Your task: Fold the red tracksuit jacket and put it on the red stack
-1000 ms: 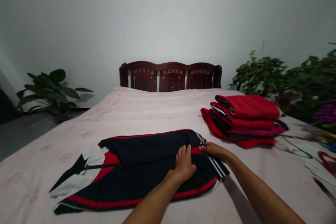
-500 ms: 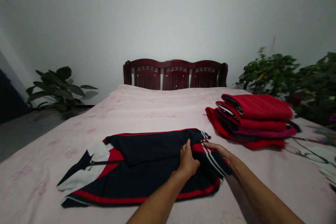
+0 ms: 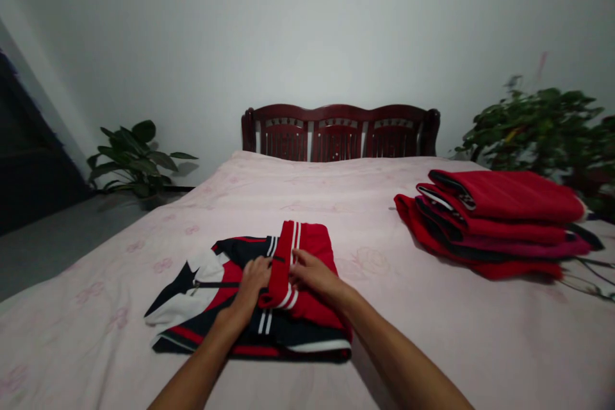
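A navy, red and white zip jacket (image 3: 216,317) lies on the bed with its collar end to the left. Its ribbed red hem with white stripes (image 3: 278,282) is folded back over the body, showing the red inner side. At the hem's left edge, my left hand (image 3: 254,282) has its fingers closed on the cloth. My right hand (image 3: 314,277) rests on the folded red part, its fingers curled onto the striped band. The undersides of both hands' grips are hidden.
A stack of folded red and dark clothes (image 3: 514,218) stands on the right of the pink flowered bed sheet (image 3: 365,198). Glasses or thin cords (image 3: 589,282) lie beside it. Beyond are a wooden headboard (image 3: 336,134) and potted plants (image 3: 139,157) on either side.
The jacket's hem end has been folded leftward over its body, turning the red inner side up. Both hands have moved left with it. The view has shifted slightly.
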Demonstrator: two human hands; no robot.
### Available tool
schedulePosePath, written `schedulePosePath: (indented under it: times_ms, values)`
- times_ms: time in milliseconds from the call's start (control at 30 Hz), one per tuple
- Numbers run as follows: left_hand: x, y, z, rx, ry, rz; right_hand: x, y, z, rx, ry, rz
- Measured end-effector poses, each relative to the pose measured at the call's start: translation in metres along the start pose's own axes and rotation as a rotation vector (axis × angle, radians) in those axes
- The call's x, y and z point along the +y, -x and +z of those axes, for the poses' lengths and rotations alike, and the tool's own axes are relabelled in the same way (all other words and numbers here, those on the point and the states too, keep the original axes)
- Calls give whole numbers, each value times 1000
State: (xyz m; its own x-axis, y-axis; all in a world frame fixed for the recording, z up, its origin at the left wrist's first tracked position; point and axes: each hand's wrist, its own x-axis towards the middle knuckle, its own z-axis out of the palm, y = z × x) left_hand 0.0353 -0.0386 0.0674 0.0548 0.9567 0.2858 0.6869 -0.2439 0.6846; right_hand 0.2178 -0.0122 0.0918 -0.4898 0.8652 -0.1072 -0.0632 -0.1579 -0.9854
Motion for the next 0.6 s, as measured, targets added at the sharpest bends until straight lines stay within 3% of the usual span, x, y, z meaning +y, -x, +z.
schedulePosePath:
  times_ms: [67,133,233,333,433,500,600]
  values:
    - [-28,8,-26,-16,-83,-28,27,-7,13,32,95,-24]
    - [-38,11,-42,10,-138,-71,41,-9,15,59,119,-42]
    - [-16,6,-43,107,-126,-73,36,-8,9,138,150,-139]
    - [31,-2,-24,90,-11,-2,17,-3,-3,330,306,-352]
    - [68,-6,7,-34,-56,44,7,2,-21,557,525,-452]
    - [76,-4,28,-138,-198,7,8,6,-35,668,640,-409]
    - [67,3,48,-230,-410,-60,17,15,-57,704,550,-150]
